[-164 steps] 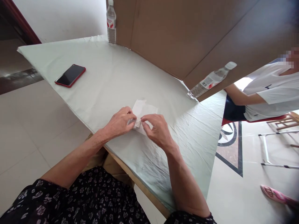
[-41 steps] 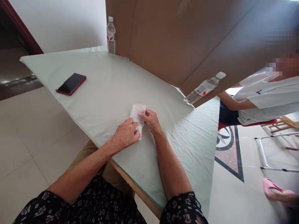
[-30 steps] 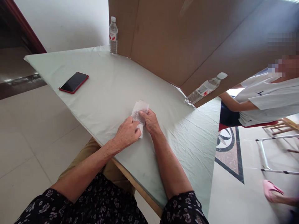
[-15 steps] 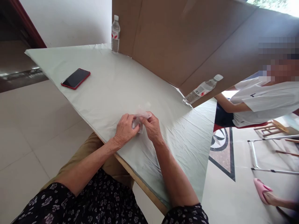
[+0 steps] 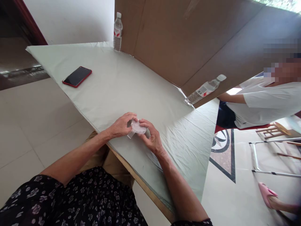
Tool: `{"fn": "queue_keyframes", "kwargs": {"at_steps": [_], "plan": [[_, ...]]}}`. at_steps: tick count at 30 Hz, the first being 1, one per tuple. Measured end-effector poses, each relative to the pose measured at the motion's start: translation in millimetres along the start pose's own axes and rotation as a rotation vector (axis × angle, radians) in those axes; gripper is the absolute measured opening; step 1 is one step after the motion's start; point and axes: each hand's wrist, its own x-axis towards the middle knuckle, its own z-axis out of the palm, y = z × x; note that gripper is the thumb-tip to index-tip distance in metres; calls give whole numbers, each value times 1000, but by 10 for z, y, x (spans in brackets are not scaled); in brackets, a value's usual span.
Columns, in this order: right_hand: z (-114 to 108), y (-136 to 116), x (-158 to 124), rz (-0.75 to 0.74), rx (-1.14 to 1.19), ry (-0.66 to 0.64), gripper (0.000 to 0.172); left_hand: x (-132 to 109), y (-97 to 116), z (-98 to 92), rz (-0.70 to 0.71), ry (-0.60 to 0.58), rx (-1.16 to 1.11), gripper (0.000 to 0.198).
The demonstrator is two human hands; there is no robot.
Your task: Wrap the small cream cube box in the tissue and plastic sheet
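Note:
A small folded white tissue (image 5: 136, 128) is pinched between both my hands just above the pale green tablecloth (image 5: 117, 84). My left hand (image 5: 121, 125) grips its left side with fingers curled. My right hand (image 5: 151, 138) holds its right side, fingers closed round it. Whatever is wrapped inside the tissue is hidden.
A red phone (image 5: 77, 76) lies on the cloth at the far left. An upright water bottle (image 5: 117, 27) stands by the brown cardboard wall (image 5: 188, 40); another bottle (image 5: 204, 89) leans at its right end. A person in a white shirt (image 5: 265, 100) sits at the right.
The tissue was spread flat on the cloth, then folded smaller. Both hands have since lifted it slightly and drawn it nearer the table's front edge.

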Motion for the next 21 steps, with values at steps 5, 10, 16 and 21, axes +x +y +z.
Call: {"fn": "queue_keyframes", "kwargs": {"at_steps": [5, 10, 16, 21], "plan": [[83, 118, -79, -143, -189, 7, 41, -103, -64, -184, 140, -139, 135, 55], [45, 111, 32, 6, -30, 58, 30, 21, -72, -71, 163, -35, 95, 40], [8, 64, 260, 473, 388, -3, 31, 295, -15, -42, -114, -31, -104, 23], [13, 118, 322, 439, 142, 95, 31, 409, -14, 23, -190, 9, -124, 27]]}}
